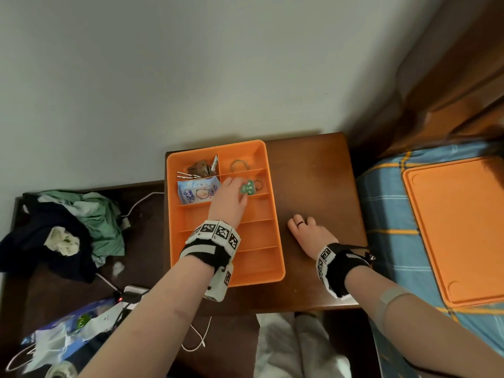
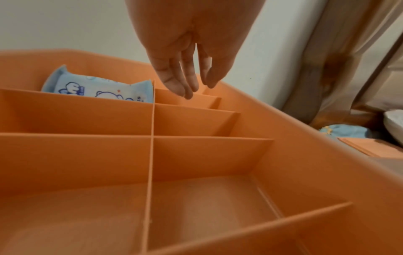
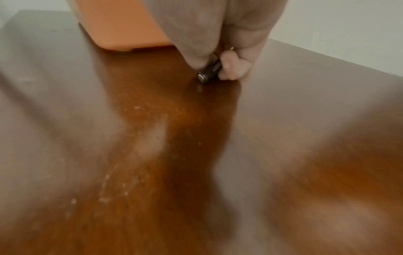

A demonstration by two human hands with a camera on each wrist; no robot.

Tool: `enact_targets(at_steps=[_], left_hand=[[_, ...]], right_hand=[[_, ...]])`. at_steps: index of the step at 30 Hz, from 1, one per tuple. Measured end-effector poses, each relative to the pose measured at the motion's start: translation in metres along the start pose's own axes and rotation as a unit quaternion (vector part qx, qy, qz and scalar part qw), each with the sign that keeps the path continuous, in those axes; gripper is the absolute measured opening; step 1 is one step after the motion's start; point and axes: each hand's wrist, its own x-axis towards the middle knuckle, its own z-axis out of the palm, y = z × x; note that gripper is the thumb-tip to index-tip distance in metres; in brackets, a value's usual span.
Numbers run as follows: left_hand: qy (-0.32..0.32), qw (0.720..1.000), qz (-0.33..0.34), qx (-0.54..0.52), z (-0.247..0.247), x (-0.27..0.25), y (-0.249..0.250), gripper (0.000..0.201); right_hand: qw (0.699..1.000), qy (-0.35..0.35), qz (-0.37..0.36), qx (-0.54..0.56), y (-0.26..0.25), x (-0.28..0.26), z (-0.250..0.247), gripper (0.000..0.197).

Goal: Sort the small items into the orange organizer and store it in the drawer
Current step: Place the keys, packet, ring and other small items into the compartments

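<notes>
The wooden nightstand (image 1: 313,186) carries the orange organizer (image 1: 275,236), which sits at its left part with its long axis running from the person toward the wall, tilted slightly anticlockwise in the head view; the near compartments look unfilled while the far ones hold a blue wipes packet (image 1: 198,190), keys (image 1: 200,168), a ring-shaped item (image 1: 240,165), and a green keychain (image 1: 248,189). Its matching lid (image 1: 458,230) lies well apart on the bed to the right. The left hand (image 1: 227,200) reaches over the second compartment on the right column, fingers straight and released, fingertips right at the green keychain, which lies flat with its metal ring pointing right toward the outer wall. The right hand (image 1: 311,233) rests on the bare wood just beside the organizer, fingers curled around a small dark cylinder (image 3: 209,71); the wrist view is blurred, so what the cylinder is cannot be told. The main risk, as I judge it, is the cylinder rolling off the polished top if released outside a compartment, or the left wrist gear catching a thin divider and shoving the organizer toward the nightstand's left edge.
</notes>
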Motion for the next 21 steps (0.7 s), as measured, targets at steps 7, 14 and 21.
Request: enact_targets(at_steps=[7,14,21], left_hand=[[0.041,0.995,-0.061,-0.072,-0.006,-0.033,0.001,0.031],[0.078,0.976,-0.172,-0.105,-0.030,-0.066,-0.020,0.024],[0.080,0.979,-0.187,-0.002,-0.059,-0.060,-0.061,0.032]], right_hand=[[0.979,0.033,0.071,0.188,0.021,0.001,-0.018,0.031],[0.923,0.170,0.053,0.340,0.001,0.003,-0.097,0.026],[0.952,0.095,-0.106,0.272,-0.097,0.029,-0.129,0.027]])
